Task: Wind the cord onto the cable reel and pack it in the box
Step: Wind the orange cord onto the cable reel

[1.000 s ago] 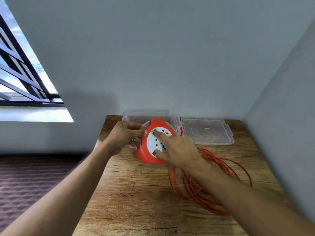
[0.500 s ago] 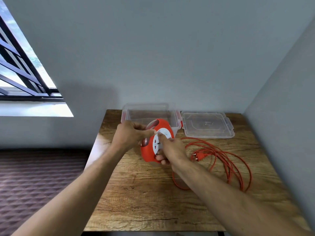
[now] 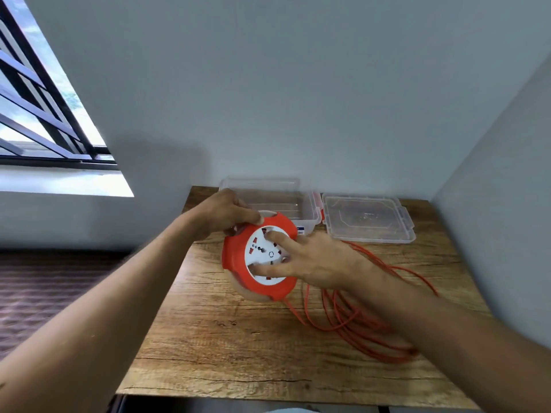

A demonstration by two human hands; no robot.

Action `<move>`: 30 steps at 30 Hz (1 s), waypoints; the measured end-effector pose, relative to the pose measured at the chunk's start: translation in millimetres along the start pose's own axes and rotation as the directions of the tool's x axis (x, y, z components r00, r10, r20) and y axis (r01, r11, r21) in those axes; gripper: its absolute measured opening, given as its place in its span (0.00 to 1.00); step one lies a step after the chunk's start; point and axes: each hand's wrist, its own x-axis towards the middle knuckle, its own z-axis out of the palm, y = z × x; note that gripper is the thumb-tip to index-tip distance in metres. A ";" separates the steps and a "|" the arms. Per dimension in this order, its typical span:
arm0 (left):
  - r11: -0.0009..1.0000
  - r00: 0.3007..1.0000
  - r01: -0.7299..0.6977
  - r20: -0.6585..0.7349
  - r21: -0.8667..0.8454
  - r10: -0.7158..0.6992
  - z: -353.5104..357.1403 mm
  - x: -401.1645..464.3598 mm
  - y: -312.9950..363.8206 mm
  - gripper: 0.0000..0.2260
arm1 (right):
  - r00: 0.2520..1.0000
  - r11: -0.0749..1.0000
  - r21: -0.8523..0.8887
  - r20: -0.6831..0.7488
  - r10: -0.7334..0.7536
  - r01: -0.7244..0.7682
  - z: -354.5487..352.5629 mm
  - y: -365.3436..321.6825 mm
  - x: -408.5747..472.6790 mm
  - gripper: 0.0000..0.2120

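Observation:
An orange cable reel (image 3: 235, 257) with a white socket face is held above the wooden table (image 3: 238, 338). My left hand (image 3: 226, 214) grips its upper left rim. My right hand (image 3: 310, 260) lies on the white face, fingers spread and pressing on it. The orange cord (image 3: 343, 320) leaves the reel's bottom and lies in loose loops on the table to the right, partly hidden under my right forearm. A clear plastic box (image 3: 268, 195) stands open behind the reel.
The box's clear lid (image 3: 366, 219) lies flat to the right of the box. Grey walls close in the table at the back and right. A barred window is at the upper left. The table's left and front edges drop to a dark floor.
The reel's white face has turned toward me and the reel sits lower and larger in view. My right hand's fingers have shifted across the face. The cord loops have shifted on the table.

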 end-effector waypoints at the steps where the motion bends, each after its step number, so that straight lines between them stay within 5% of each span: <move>1: 1.000 1.000 -0.004 0.023 0.018 0.004 0.8 1.1 0.7 0.12 | 1.000 1.000 -0.014 0.011 0.001 -0.001 -1.7 -1.2 2.7 0.29; 6: 0.999 1.000 -0.018 0.023 -0.030 0.019 4.4 1.8 -2.7 0.08 | 0.996 0.996 -0.025 0.007 0.084 -0.084 6.5 -1.2 8.6 0.27; 9: 0.985 0.997 -0.046 -0.070 -0.169 0.035 11.3 -2.5 -8.6 0.07 | 0.871 0.863 0.126 0.025 0.490 -0.489 7.6 -9.8 15.9 0.31; 12: 0.928 0.983 -0.098 -0.178 -0.360 0.035 27.0 -9.0 -12.0 0.05 | 0.522 0.431 0.410 0.137 0.842 -0.804 4.4 -15.6 23.9 0.33; 15: 0.908 0.963 -0.170 -0.259 -0.384 0.071 46.3 -14.0 -13.4 0.02 | 0.180 -0.185 0.705 0.409 0.895 -0.685 5.7 -18.7 36.3 0.31; 17: 0.908 0.944 -0.223 -0.311 -0.354 0.111 58.6 -17.0 -17.2 0.06 | 0.077 -0.548 0.727 0.628 0.774 -0.414 9.3 -17.3 42.0 0.23; 20: 0.914 0.932 -0.256 -0.331 -0.315 0.147 71.6 -21.4 -22.1 0.08 | 0.019 -0.781 0.586 0.802 0.597 -0.216 6.7 -14.1 42.9 0.17; 23: 0.928 0.940 -0.244 -0.306 -0.282 0.154 74.1 -19.9 -19.2 0.06 | 0.023 -0.830 0.534 0.842 0.538 -0.161 7.4 -15.5 42.5 0.17; 27: 0.968 0.951 -0.168 -0.291 -0.186 0.109 65.0 -11.9 -14.1 0.09 | 0.109 -0.762 0.618 0.785 0.610 -0.193 2.8 -19.2 38.9 0.18; 29: 0.959 0.948 -0.106 -0.317 -0.264 0.017 57.8 -7.2 -14.1 0.12 | 0.173 -0.609 0.714 0.686 0.706 -0.344 0.8 -17.8 30.8 0.16; 30: 0.947 0.944 -0.086 -0.330 -0.310 -0.023 53.8 -5.3 -14.2 0.12 | 0.196 -0.441 0.755 0.585 0.787 -0.485 1.5 -16.0 24.2 0.15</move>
